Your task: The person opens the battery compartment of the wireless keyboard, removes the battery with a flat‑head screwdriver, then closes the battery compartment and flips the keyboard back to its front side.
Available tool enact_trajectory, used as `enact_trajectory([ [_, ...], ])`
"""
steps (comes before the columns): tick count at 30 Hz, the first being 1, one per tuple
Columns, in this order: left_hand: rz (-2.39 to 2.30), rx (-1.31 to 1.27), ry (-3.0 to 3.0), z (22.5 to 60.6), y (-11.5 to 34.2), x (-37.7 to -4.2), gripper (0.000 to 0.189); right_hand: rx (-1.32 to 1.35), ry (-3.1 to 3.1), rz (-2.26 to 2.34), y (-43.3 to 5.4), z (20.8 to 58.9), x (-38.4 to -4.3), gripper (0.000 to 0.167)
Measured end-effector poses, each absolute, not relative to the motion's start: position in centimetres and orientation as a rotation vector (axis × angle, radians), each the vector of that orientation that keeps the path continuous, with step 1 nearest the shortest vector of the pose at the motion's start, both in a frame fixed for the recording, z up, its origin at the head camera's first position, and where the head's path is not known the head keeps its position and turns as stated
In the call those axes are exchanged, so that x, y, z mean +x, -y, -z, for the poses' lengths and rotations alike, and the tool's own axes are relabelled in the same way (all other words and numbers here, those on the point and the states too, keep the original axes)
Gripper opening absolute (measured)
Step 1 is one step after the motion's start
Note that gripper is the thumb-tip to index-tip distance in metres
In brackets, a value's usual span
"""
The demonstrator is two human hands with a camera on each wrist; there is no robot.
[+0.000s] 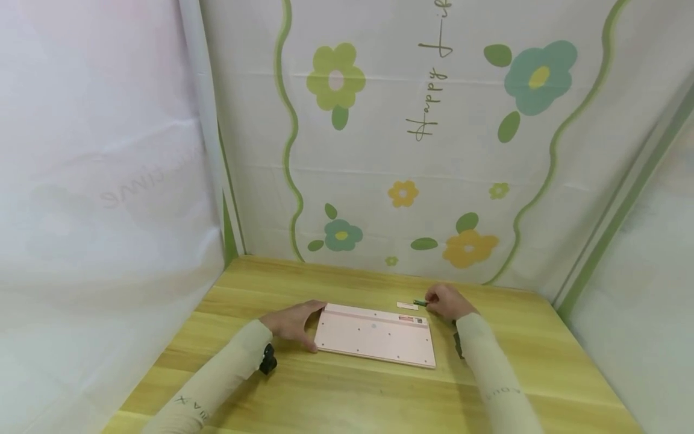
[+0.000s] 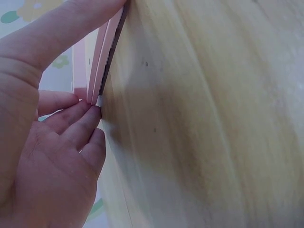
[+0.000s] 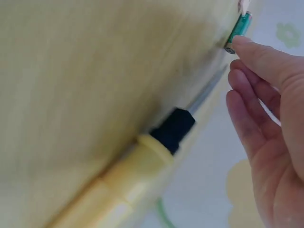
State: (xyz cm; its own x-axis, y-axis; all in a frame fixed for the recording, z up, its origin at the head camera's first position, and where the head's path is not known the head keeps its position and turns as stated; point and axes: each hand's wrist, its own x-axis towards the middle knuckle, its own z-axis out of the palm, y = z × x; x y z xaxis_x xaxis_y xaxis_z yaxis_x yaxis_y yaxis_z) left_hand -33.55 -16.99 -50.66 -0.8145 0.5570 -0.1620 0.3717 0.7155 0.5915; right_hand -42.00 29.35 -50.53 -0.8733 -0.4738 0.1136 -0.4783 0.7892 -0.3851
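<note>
A pink keyboard (image 1: 374,337) lies face down on the table, its underside dotted with small screws and a label near the far right corner. My left hand (image 1: 293,322) holds its left end, thumb at the near corner and fingers at the far one. In the left wrist view the fingertips meet the edge of the keyboard (image 2: 98,61). Beyond the keyboard's far right side, my right hand (image 1: 447,300) pinches a green battery (image 3: 239,29) by one end. Next to the battery lies a small pale pink cover (image 1: 406,305).
A screwdriver with a yellow handle (image 3: 128,175) and a black collar lies near my right hand in the right wrist view. The wooden table (image 1: 303,392) ends at a flower-printed cloth wall (image 1: 379,150), with white cloth on both sides.
</note>
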Motion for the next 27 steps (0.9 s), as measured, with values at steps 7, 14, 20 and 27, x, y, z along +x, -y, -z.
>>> enact_trajectory([
  [7,-0.814,0.722,-2.593,50.5,17.6,-33.9,0.118,1.020,2.917,-0.400,-26.7,47.6,-41.5,0.008],
  [14,-0.776,0.749,-2.594,50.0,17.4,-33.8,0.116,1.075,2.976,-0.340,-24.0,46.7,-41.6,0.006],
  [20,-0.761,0.753,-2.590,50.6,17.1,-33.5,0.115,1.062,3.035,-0.371,-22.9,48.0,-41.7,0.016],
  [27,-0.809,0.748,-2.574,50.9,17.1,-33.7,0.116,1.038,3.034,-0.403,-22.2,48.4,-41.8,0.015],
])
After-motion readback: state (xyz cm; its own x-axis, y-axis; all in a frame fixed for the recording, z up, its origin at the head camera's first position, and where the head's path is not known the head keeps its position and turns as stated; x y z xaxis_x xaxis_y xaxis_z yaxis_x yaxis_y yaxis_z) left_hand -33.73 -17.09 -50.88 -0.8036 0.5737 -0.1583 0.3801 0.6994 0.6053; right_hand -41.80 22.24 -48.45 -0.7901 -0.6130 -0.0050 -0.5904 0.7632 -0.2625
